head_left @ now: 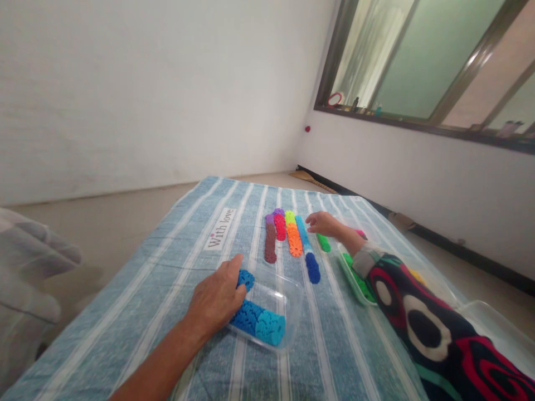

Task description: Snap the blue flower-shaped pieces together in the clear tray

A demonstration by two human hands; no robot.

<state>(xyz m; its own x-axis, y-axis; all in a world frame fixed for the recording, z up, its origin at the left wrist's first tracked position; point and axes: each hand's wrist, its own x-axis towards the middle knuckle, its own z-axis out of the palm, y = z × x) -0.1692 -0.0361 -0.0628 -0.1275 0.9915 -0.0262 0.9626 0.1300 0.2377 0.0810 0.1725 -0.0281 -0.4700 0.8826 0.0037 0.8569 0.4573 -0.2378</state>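
Observation:
My left hand (218, 295) is closed at the left side of a clear plastic container (295, 303). Between its thumb and fingers shows a small stack of blue snowflake discs (246, 279). More dark blue and light blue discs (270, 327) lie in a row inside the container. My right hand (324, 224) hovers by the far end of a light blue and dark blue row of discs (312, 267), fingers bent together; what they hold, if anything, is too small to make out. Beside it are an orange and lime row (295, 239), a red and purple row (280, 225) and a brown row (271, 242).
A short green row (323, 242) lies right of the blue row. A container with green discs (355, 278) stands under my right forearm, with another clear container (497, 317) at the right edge. A striped blue cloth (159, 301) covers the table, printed "With love".

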